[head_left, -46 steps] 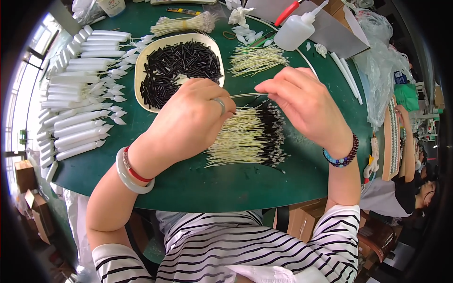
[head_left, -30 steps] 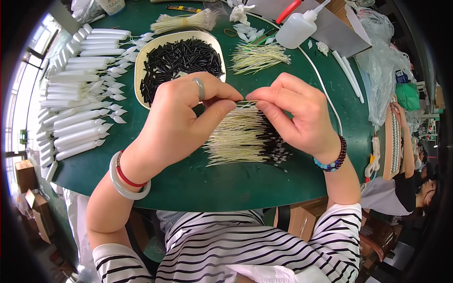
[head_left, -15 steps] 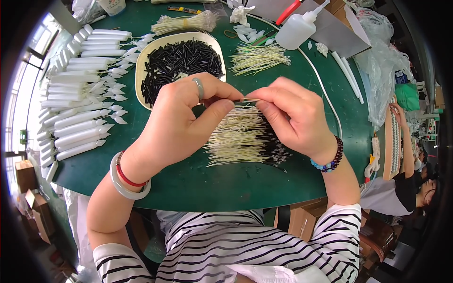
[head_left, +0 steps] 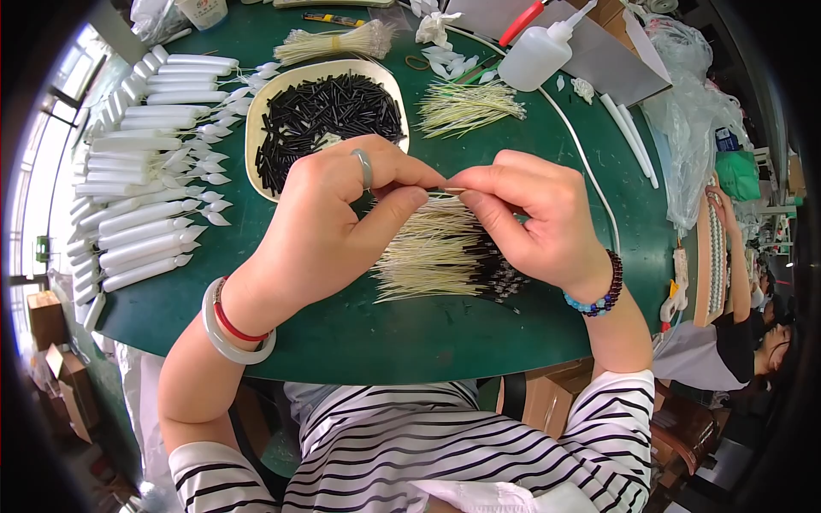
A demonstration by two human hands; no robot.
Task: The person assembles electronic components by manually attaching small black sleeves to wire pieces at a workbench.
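Observation:
Above the middle of the table, the fingertips of my two hands almost meet. My right hand (head_left: 543, 218) pinches a thin pale wire (head_left: 455, 190) between thumb and forefinger. My left hand (head_left: 338, 214) is closed in a pinch at the wire's other end, on what looks like a short black tube, mostly hidden by the fingers. Beneath them lies a row of pale wires (head_left: 428, 256) with dark ends (head_left: 503, 278) toward the right. Behind my left hand stands a cream tray (head_left: 253, 141) of short black tubes (head_left: 333, 107).
White candle-shaped sticks (head_left: 145, 218) with flame-shaped tips line the left side. Loose pale wires (head_left: 470, 107), a tied wire bundle (head_left: 333, 43) and a white squeeze bottle (head_left: 534, 58) lie at the back. A white cable (head_left: 586, 154) curves along the right. Another person's arm (head_left: 731, 222) shows far right.
Both hands have shifted slightly downward, and my right thumb and fingers have moved a little to the left along the wire. The pinches stay closed.

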